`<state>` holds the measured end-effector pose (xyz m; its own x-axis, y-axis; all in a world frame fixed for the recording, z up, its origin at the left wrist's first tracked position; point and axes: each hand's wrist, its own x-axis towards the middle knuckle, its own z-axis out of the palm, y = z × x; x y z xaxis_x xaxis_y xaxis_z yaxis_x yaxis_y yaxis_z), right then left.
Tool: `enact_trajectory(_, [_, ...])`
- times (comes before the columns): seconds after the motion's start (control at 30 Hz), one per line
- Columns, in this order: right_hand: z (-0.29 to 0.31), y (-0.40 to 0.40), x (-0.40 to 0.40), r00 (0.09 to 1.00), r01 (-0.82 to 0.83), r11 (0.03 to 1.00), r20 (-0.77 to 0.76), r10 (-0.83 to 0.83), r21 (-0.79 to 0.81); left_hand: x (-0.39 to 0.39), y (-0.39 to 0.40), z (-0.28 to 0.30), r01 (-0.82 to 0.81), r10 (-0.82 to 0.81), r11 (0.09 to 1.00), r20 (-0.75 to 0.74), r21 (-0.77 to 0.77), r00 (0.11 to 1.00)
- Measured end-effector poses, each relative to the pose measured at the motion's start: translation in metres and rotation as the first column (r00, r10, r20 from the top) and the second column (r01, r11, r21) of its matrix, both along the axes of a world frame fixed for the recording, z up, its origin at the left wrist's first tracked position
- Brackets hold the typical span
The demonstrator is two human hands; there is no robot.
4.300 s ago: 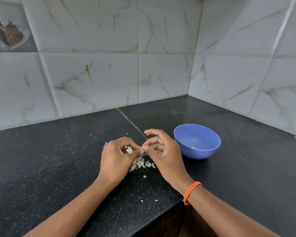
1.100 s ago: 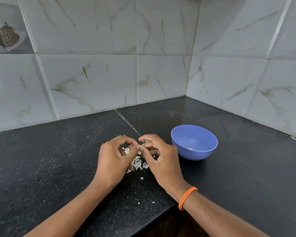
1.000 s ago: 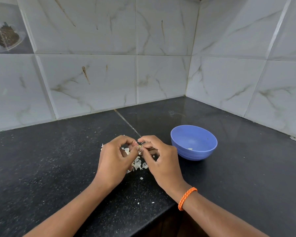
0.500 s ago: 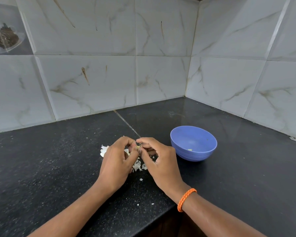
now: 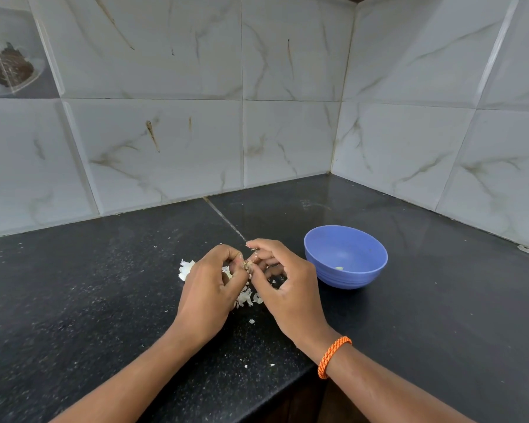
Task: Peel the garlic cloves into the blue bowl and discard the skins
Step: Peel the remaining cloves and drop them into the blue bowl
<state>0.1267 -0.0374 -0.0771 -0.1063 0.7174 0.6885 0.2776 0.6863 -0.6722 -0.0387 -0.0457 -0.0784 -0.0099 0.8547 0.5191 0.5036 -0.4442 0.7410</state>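
Papery skins (image 5: 245,297) heap under hands for later discard | left hand (image 5: 208,288), right hand (image 5: 287,288): both grips pinch garlic clove (image 5: 247,264) | blue bowl (image 5: 345,257) beside, likely for quick drops

Counts: 2 hands, left hand (image 5: 206,288) and right hand (image 5: 287,288), both pinching 1 garlic clove (image 5: 247,265) between them. 1 blue bowl (image 5: 345,257) with 1 small pale piece (image 5: 338,268) inside. 1 loose pile of garlic skins (image 5: 245,297) on the counter (image 5: 104,300), partly hidden by the hands, plus scattered flecks too small to count. 1 orange bracelet (image 5: 333,357), on the right wrist
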Motion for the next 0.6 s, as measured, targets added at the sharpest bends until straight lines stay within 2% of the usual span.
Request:
enact_trajectory(0.43, [0.003, -0.002, 0.003, 0.994, -0.040, 0.994, -0.101, 0.029, -0.103, -0.003, -0.005, 0.009, -0.072, 0.078, 0.996, 0.100, -0.059, 0.992])
enact_trajectory(0.6, [0.004, -0.002, 0.002, 0.994, -0.043, 0.992, -0.105, 0.030, -0.117, -0.002, -0.008, 0.012, -0.091, 0.095, 0.995, 0.088, -0.048, 0.992])
